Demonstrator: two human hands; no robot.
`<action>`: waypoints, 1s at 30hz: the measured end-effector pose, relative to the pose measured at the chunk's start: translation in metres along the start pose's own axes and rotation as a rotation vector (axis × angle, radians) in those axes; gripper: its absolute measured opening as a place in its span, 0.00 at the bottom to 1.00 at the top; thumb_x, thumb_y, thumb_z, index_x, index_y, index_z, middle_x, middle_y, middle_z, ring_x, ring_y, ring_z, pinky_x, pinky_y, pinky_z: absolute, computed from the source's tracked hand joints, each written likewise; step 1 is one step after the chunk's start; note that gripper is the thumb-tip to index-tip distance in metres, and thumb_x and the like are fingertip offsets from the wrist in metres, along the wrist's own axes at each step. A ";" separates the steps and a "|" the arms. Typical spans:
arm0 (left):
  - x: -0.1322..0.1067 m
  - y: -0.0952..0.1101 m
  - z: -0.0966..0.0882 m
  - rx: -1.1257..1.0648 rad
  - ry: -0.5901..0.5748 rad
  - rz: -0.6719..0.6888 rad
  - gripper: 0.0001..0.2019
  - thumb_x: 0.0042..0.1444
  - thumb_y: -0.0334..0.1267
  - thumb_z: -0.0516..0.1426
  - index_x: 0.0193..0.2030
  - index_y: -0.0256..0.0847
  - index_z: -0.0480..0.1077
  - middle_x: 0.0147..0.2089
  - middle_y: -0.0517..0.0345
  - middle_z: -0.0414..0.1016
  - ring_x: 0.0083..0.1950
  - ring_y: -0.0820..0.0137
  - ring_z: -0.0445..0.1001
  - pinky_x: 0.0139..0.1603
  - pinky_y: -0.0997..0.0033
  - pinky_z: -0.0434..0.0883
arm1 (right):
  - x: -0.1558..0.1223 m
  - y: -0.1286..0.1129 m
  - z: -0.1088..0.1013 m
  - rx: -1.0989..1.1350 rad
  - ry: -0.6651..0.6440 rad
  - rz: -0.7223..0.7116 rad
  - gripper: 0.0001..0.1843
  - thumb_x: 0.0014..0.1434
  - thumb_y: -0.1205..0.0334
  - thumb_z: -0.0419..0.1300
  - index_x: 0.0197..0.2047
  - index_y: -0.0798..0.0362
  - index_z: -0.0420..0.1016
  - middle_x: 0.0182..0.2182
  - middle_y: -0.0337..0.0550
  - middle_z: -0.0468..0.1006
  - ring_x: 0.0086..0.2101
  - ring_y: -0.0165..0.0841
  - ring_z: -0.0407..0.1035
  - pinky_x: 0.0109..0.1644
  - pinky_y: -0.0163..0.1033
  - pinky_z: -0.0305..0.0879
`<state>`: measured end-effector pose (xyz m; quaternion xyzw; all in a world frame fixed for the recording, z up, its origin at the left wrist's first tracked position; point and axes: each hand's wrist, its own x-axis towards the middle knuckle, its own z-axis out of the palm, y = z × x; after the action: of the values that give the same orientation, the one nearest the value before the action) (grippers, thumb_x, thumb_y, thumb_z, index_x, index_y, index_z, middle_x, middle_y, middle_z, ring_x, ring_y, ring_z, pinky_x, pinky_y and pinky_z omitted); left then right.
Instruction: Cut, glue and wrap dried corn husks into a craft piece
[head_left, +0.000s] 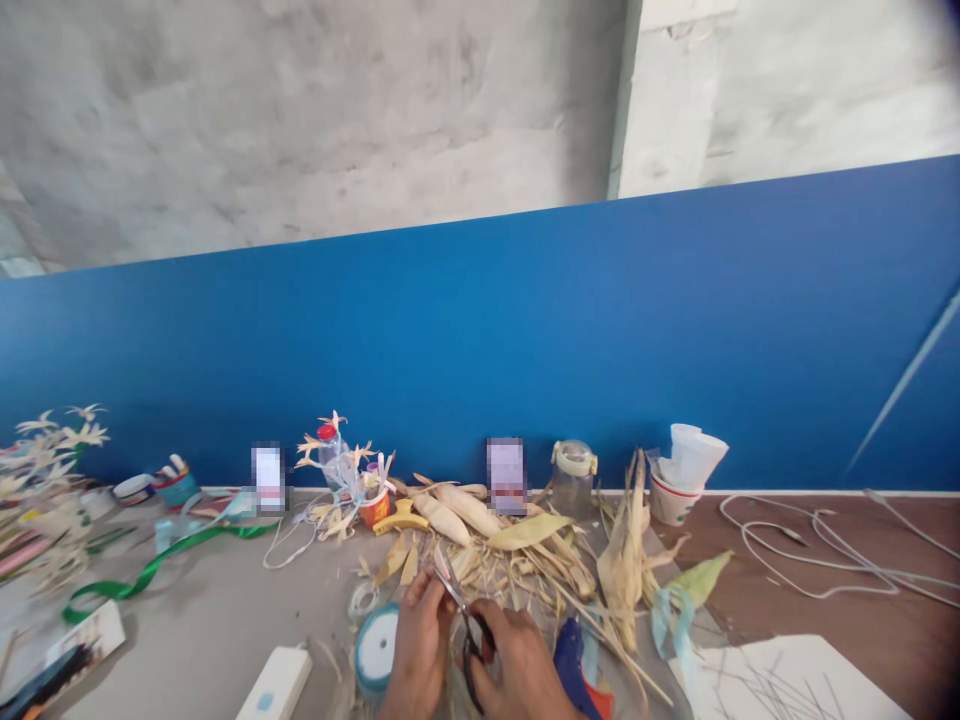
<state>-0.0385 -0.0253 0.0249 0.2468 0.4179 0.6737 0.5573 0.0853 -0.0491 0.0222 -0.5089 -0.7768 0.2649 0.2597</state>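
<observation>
My right hand (521, 660) grips a pair of scissors (472, 645) by its black handles, blades pointing up and left. Just left of it, my left hand (420, 635) is closed in a pinch at the blade tips. A small pale piece of corn husk (439, 556) seems to show between its fingertips; most of it is hidden. Beside my left wrist lies a spool of light-blue ribbon (377, 648). A blue glue gun (574, 665) with a red part rests right of my right hand. Beyond both hands spreads a heap of dry corn husks (517, 560).
Along the blue partition (465, 340) stand a lidded jar (574, 485), a paper cup (673, 500), two phones and a bottle (328, 450) among husk flowers. Green ribbon (150, 575) and a white box (277, 685) lie left. Thin wires on white paper (795, 660) and cables (825, 560) are right.
</observation>
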 end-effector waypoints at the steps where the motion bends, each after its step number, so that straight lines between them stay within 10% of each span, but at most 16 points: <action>1: -0.001 0.000 0.001 -0.001 -0.003 0.001 0.10 0.38 0.37 0.66 0.22 0.39 0.68 0.20 0.65 0.66 0.22 0.76 0.62 0.26 0.76 0.62 | 0.000 0.001 0.000 -0.003 0.000 -0.005 0.24 0.48 0.71 0.55 0.50 0.54 0.70 0.30 0.44 0.78 0.35 0.40 0.70 0.42 0.41 0.60; 23: 0.007 -0.007 -0.006 0.064 0.088 0.001 0.16 0.35 0.44 0.68 0.25 0.40 0.68 0.19 0.66 0.64 0.21 0.75 0.61 0.25 0.75 0.60 | 0.005 0.013 0.007 0.201 0.030 0.010 0.25 0.50 0.73 0.51 0.51 0.54 0.72 0.40 0.49 0.80 0.41 0.40 0.73 0.46 0.39 0.63; 30: 0.011 -0.007 -0.015 0.145 0.025 0.054 0.15 0.38 0.45 0.67 0.25 0.40 0.68 0.20 0.66 0.64 0.23 0.74 0.61 0.29 0.73 0.62 | 0.014 0.017 0.005 0.592 0.021 0.117 0.15 0.50 0.67 0.53 0.42 0.56 0.74 0.25 0.39 0.75 0.26 0.32 0.67 0.30 0.32 0.60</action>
<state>-0.0492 -0.0187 0.0094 0.2894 0.4657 0.6594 0.5143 0.0881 -0.0313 0.0086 -0.4577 -0.6326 0.4890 0.3890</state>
